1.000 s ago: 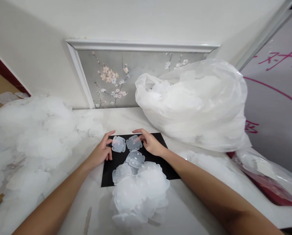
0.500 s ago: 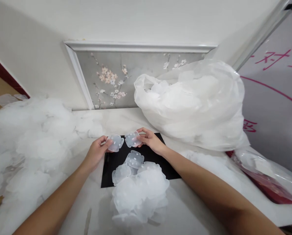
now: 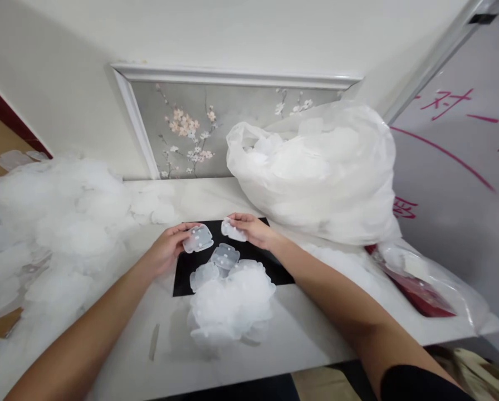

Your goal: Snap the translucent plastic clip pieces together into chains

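Note:
Pinched in my left hand (image 3: 170, 245) is a translucent plastic lid (image 3: 198, 238) with small white dots, held over the left part of a black mat (image 3: 181, 281). My right hand (image 3: 249, 228) grips a second translucent plastic lid (image 3: 234, 230), tilted so that less of its face shows. The two held lids are apart. Below them a similar lid (image 3: 225, 255) lies on the mat. It touches a heap of the same lids (image 3: 233, 303) that spreads over the mat's front edge onto the white table (image 3: 199, 362).
A big mound of lids (image 3: 65, 217) covers the table's left side. A bulging clear plastic bag of lids (image 3: 316, 178) stands at the back right against the wall. A red item in clear plastic (image 3: 429, 298) lies at the right edge. A thin strip (image 3: 154, 341) lies at the front left.
The lid in my right hand has turned to a steeper tilt, and the gap between the two held lids has widened. The camera view has shifted, showing more of the table's front edge.

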{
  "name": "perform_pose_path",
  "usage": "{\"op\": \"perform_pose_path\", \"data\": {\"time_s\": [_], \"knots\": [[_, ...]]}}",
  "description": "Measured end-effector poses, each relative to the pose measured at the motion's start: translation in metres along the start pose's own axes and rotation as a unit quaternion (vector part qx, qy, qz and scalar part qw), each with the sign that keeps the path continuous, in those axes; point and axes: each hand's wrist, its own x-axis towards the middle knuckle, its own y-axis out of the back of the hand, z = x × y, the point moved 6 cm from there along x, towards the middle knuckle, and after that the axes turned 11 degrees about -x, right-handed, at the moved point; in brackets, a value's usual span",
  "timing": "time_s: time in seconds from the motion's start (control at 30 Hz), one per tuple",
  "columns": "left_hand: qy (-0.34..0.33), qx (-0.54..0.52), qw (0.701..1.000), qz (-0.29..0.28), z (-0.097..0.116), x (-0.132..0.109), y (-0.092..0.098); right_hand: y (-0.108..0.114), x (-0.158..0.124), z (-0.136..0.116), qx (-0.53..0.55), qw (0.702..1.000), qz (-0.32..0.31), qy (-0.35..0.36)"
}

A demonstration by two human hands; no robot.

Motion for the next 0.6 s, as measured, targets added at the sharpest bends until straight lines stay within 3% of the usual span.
{"op": "perform_pose_path", "data": {"time_s": [0.07,0.13,0.2,0.3,0.37,0.43,0.53,0.6], "knots": [[-0.034,0.069,0.997,-0.016,0.008,-0.021,-0.018,-0.007,-0.016,-0.006,-0.029,0.999,-0.038,-0.018],[-0.069,0.193,0.978,-0.050,0.003,-0.049,-0.037,-0.012,-0.038,-0.012,-0.120,0.991,-0.066,-0.004],[-0.116,0.321,0.938,-0.056,-0.015,-0.078,-0.047,-0.019,-0.062,-0.017,-0.233,0.967,-0.096,0.034],[-0.156,0.455,0.871,-0.103,-0.058,-0.105,-0.055,-0.033,-0.094,-0.015,-0.375,0.906,-0.182,0.071],[-0.145,0.501,0.846,-0.109,-0.081,-0.106,-0.055,-0.042,-0.106,-0.008,-0.457,0.857,-0.231,0.063],[-0.122,0.533,0.833,-0.085,-0.087,-0.098,-0.053,-0.050,-0.109,-0.001,-0.531,0.811,-0.244,0.036],[-0.085,0.562,0.823,-0.018,-0.069,-0.080,-0.051,-0.061,-0.102,0.003,-0.596,0.775,-0.208,0.007],[-0.080,0.547,0.833,0.007,-0.050,-0.070,-0.050,-0.069,-0.093,-0.001,-0.604,0.783,-0.146,0.042]]}}
